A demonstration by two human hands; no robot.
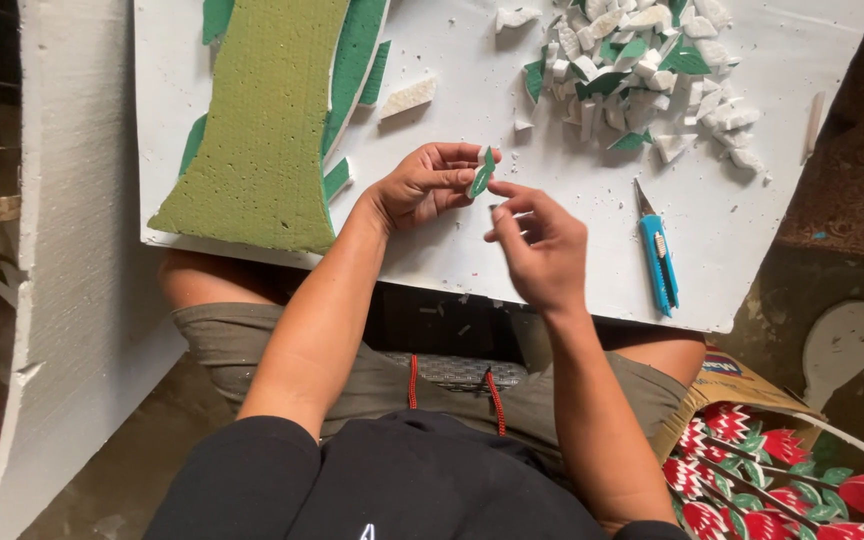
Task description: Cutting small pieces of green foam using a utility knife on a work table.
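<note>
Foam leaf [481, 172] pinched between left hand [422, 185] fingertips, above white board [432, 250] | right hand [542, 245] just beside it, fingers loosely curled, holding nothing | blue cutter [658, 258] right of the grip | scrap pile [642, 70] beyond it

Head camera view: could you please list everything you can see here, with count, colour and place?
Foam board: one, white, across the lap.
Foam slab: one, olive green, board's left part.
Cut foam pieces: a heap, white and green, board's upper right.
Utility knife: one, blue, board's right, near edge.
Leaf-shaped piece: one, green and white, in the left hand's fingers.
Foam flowers: several, red with green leaves, lower right.
Left hand: holds the leaf-shaped piece.
Right hand: beside it, holding nothing.
</note>
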